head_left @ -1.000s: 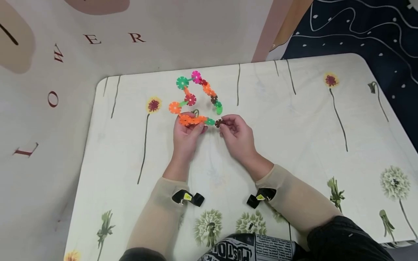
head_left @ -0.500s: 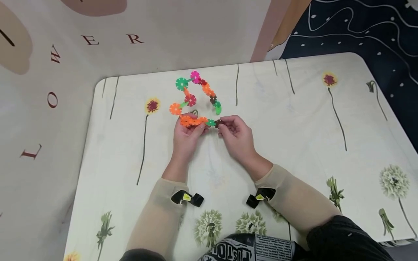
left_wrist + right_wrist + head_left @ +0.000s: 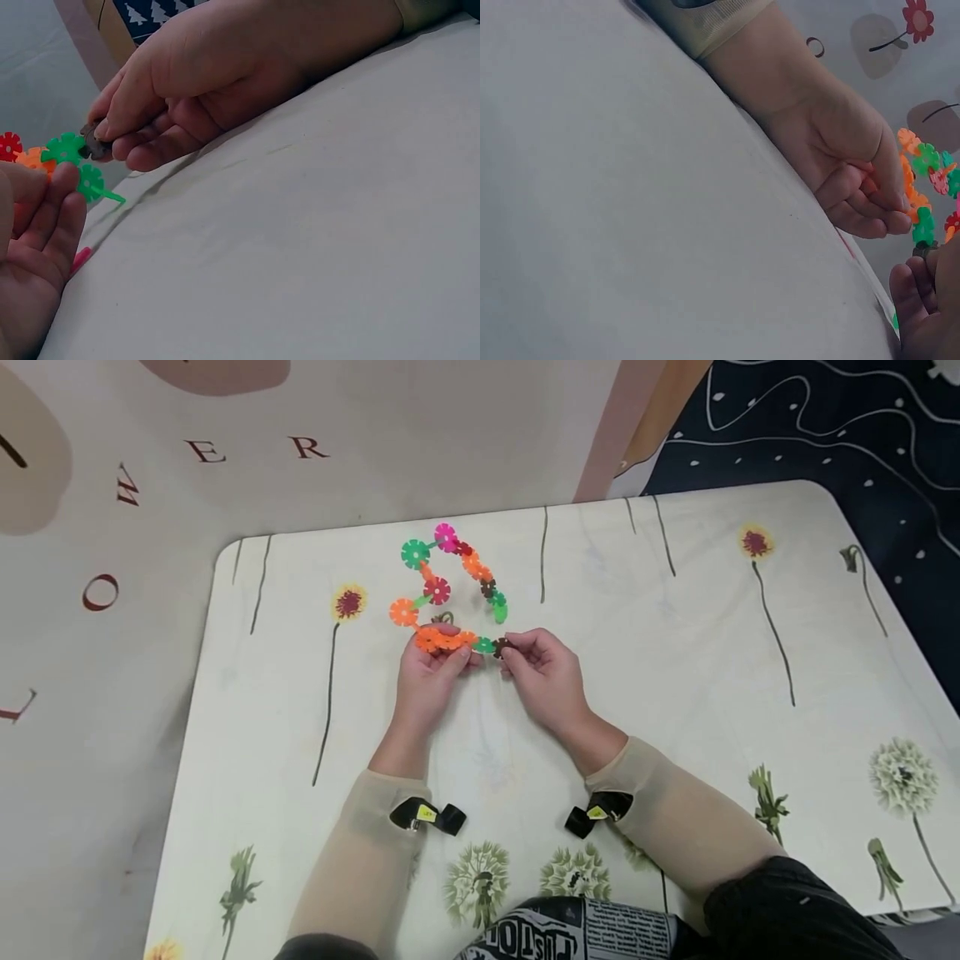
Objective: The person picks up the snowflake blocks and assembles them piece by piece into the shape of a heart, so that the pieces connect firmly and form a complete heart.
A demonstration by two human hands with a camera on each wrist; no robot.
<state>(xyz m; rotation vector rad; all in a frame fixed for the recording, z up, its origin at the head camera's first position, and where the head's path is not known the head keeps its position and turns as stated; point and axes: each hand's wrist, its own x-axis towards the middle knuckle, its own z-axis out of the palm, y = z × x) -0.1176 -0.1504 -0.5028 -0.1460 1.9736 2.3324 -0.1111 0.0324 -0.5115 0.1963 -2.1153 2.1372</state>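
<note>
A chain of snowflake discs [image 3: 403, 612] in orange, green, pink, red and brown curves in an open loop in the head view. My left hand [image 3: 426, 681] holds its orange stretch between thumb and fingers. From there a green disc [image 3: 483, 645] sticks out to the right. Thumb and forefinger of my right hand [image 3: 547, 683] pinch a dark brown disc [image 3: 502, 648] at that green disc's edge. In the left wrist view the brown disc [image 3: 96, 140] meets the green one [image 3: 65, 148]; how deep the slots sit cannot be told. The chain's other end, a light green disc [image 3: 500, 612], lies just beyond.
A pale cloth with printed flowers covers the table [image 3: 675, 652]. A light wall [image 3: 450, 435] with printed letters stands along the back and left. Dark patterned fabric [image 3: 847, 435] hangs at the back right. Each wrist wears a small black camera [image 3: 450, 819].
The brown disc in my right hand has come slightly closer to the green disc. My left hand keeps its hold on the orange discs. The head view has shifted a little.
</note>
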